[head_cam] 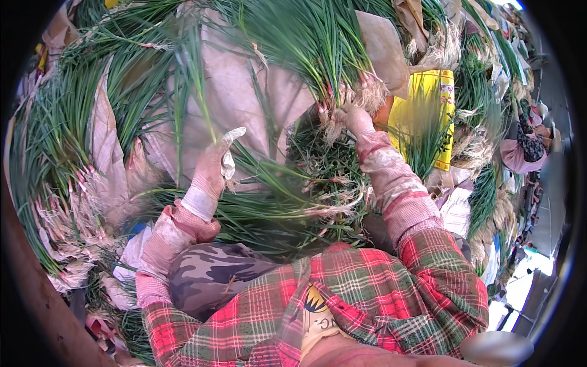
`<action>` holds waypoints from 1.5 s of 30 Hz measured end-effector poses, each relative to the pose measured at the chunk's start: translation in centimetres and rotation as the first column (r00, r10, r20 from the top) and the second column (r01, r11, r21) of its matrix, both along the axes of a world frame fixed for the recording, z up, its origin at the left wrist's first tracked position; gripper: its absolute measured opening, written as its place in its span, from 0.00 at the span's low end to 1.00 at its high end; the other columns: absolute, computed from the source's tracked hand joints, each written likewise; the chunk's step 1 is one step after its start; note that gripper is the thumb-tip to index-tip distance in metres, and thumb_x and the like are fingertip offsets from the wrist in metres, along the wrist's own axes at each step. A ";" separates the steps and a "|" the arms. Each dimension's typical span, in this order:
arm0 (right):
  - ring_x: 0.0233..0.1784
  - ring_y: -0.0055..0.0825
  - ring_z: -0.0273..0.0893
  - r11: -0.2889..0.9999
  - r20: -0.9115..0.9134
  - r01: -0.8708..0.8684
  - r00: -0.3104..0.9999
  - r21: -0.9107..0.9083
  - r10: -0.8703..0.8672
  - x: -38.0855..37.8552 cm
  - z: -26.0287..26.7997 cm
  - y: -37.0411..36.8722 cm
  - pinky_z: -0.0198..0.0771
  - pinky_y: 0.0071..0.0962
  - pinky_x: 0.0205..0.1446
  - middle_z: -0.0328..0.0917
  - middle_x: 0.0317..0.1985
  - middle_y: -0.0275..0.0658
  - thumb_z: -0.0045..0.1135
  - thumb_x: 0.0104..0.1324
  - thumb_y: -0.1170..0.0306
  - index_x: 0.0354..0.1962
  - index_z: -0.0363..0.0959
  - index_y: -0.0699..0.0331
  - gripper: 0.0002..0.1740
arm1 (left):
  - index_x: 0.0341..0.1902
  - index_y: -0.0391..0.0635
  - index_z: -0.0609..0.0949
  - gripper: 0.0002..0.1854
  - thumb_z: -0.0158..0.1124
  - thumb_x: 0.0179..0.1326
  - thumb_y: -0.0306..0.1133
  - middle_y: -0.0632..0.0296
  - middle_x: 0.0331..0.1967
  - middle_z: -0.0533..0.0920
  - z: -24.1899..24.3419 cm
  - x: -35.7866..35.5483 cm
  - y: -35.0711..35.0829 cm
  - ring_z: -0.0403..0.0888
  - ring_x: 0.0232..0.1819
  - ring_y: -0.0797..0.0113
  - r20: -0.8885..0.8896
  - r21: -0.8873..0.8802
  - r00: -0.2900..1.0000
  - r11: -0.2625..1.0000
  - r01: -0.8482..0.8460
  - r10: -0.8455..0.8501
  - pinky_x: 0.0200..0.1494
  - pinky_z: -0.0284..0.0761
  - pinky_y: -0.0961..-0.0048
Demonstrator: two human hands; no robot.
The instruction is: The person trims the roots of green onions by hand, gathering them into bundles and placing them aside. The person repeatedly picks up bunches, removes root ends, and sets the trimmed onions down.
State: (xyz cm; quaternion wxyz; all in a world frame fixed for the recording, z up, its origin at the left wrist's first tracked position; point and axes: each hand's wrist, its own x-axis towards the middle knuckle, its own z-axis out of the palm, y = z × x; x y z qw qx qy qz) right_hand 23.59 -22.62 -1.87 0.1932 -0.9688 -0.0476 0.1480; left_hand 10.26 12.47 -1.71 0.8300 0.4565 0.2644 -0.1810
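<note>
My left hand [208,167] is closed around a spring onion [199,98], its green leaves pointing up and its roots hanging below my fingers. White coverings wrap the thumb tip and a finger of that hand. At the upper middle, my right hand [357,120] pinches the root end of a spring onion at the lower edge of a large bunch [316,50]. Loose spring onions [293,212] lie across in front of my knees, roots to the right. Under my right forearm is a heap of trimmed green scraps [316,153].
Pale cloth sheeting [243,91] covers the ground ahead. More spring onions are piled at left [69,183] and right [477,91]. A yellow printed bag [422,110] lies right of my right wrist. Another person [527,142] sits at far right.
</note>
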 end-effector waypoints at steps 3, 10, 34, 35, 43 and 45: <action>0.36 0.45 0.80 0.996 0.221 -0.087 0.972 0.037 0.076 -1.6 1.4 2.5 0.74 0.37 0.41 0.81 0.30 0.46 0.56 0.67 0.59 0.40 0.79 0.61 0.14 | 0.57 0.45 0.80 0.17 0.54 0.70 0.39 0.73 0.17 0.70 0.6 -0.2 0.2 0.62 0.13 0.82 0.052 -0.039 0.998 0.999 0.032 -0.030 0.12 0.54 0.84; 0.34 0.37 0.80 0.859 0.230 -0.410 0.907 0.305 0.351 -8.4 3.0 11.4 0.74 0.32 0.39 0.80 0.32 0.41 0.60 0.64 0.61 0.37 0.78 0.60 0.12 | 0.56 0.42 0.80 0.18 0.59 0.68 0.39 0.67 0.32 0.83 1.9 -0.6 -2.5 0.71 0.22 0.82 0.124 0.131 0.969 0.972 0.197 -0.213 0.24 0.67 0.84; 0.31 0.38 0.80 0.827 -0.062 -0.059 0.992 0.560 0.113 -8.1 0.7 18.9 0.72 0.35 0.36 0.80 0.31 0.49 0.59 0.66 0.59 0.40 0.79 0.66 0.17 | 0.40 0.42 0.78 0.08 0.62 0.65 0.33 0.65 0.23 0.79 0.7 -2.1 -1.6 0.76 0.21 0.76 0.044 0.187 0.989 0.973 0.134 -0.144 0.23 0.71 0.79; 0.34 0.40 0.80 0.908 -0.038 -0.127 0.987 0.399 0.155 -8.0 1.2 18.7 0.72 0.35 0.38 0.79 0.31 0.51 0.59 0.66 0.59 0.39 0.79 0.66 0.17 | 0.41 0.41 0.78 0.08 0.61 0.66 0.34 0.65 0.24 0.80 0.9 -2.2 -1.7 0.77 0.22 0.76 0.069 0.159 0.989 0.980 0.120 -0.132 0.23 0.72 0.79; 0.24 0.18 0.69 0.521 -0.026 0.108 0.986 0.847 -0.163 -7.9 7.3 17.9 0.67 0.21 0.29 0.75 0.24 0.31 0.49 0.71 0.69 0.30 0.73 0.66 0.11 | 0.46 0.38 0.74 0.12 0.57 0.69 0.35 0.57 0.28 0.80 3.9 0.6 -2.3 0.78 0.22 0.68 0.244 -0.139 0.960 0.985 -0.106 0.138 0.22 0.72 0.77; 0.25 0.19 0.71 0.698 0.188 -0.136 0.982 0.703 0.003 -6.8 5.1 15.5 0.68 0.21 0.30 0.77 0.25 0.35 0.51 0.70 0.68 0.32 0.75 0.66 0.10 | 0.45 0.38 0.74 0.13 0.56 0.70 0.37 0.58 0.27 0.80 4.5 0.7 -2.1 0.77 0.21 0.68 0.325 -0.083 0.941 0.994 -0.071 0.095 0.23 0.72 0.78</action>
